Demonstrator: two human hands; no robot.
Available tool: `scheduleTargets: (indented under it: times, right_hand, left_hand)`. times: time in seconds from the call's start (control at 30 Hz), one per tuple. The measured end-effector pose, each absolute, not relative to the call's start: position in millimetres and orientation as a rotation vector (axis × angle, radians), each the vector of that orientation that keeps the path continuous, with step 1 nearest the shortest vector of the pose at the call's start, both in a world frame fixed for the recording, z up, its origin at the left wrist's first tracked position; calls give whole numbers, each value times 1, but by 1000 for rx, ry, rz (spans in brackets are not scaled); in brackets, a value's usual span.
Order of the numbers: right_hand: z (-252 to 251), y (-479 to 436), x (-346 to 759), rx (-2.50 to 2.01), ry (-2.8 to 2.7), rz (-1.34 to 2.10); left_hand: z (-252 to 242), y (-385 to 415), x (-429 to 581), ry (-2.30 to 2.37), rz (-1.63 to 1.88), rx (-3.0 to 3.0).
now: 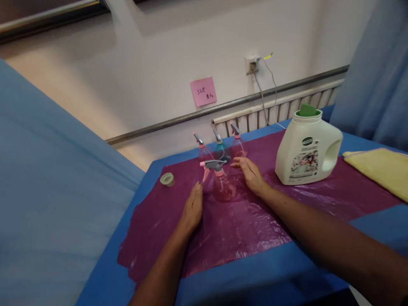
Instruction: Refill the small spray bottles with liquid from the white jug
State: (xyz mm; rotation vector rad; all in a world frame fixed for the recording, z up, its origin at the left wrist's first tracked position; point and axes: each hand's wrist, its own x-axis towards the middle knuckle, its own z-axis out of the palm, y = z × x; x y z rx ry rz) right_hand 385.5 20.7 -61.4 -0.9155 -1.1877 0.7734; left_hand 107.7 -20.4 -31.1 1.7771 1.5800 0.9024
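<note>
A small clear pink spray bottle point(221, 185) with a grey and pink trigger head stands on the purple plastic sheet point(242, 229). My left hand point(193, 208) rests on the sheet just left of it, fingers stretched toward its base, holding nothing. My right hand point(251, 174) lies just right of the bottle with fingers extended, close to it but not gripping. Behind stand three more spray bottles: a pink one point(201, 148), a teal one point(219, 146) and another pink one point(237, 142).
A large white detergent jug point(306, 148) with a green cap stands at the right. A roll of tape point(167, 179) lies at the left. A yellow cloth point(382, 170) lies far right. The blue table point(255, 272) meets a wall with a radiator and pink note.
</note>
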Motion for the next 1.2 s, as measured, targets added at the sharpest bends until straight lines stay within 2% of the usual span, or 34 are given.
scheduleTargets:
  times: [0.13, 0.3, 0.4, 0.73, 1.07, 1.2]
  right_hand:
    - [-62, 20, 385, -917, -1177, 771]
    - [-61, 20, 386, -918, -1147, 763]
    - [-60, 19, 388, -916, -1135, 768]
    - [-33, 12, 399, -845, -1061, 688]
    - [63, -13, 427, -612, -976, 497]
    - [71, -53, 453, -584, -1072, 450]
  left_hand:
    - [-23, -30, 69, 1775, 761, 1919]
    - [-30, -37, 21, 1910, 257, 2288]
    - [-40, -39, -3, 1996, 91, 2313]
    - [-36, -46, -68, 2187, -20, 2230]
    - [-17, -57, -93, 2367, -71, 2200]
    - [-16, -78, -70, 2211, 5, 2357]
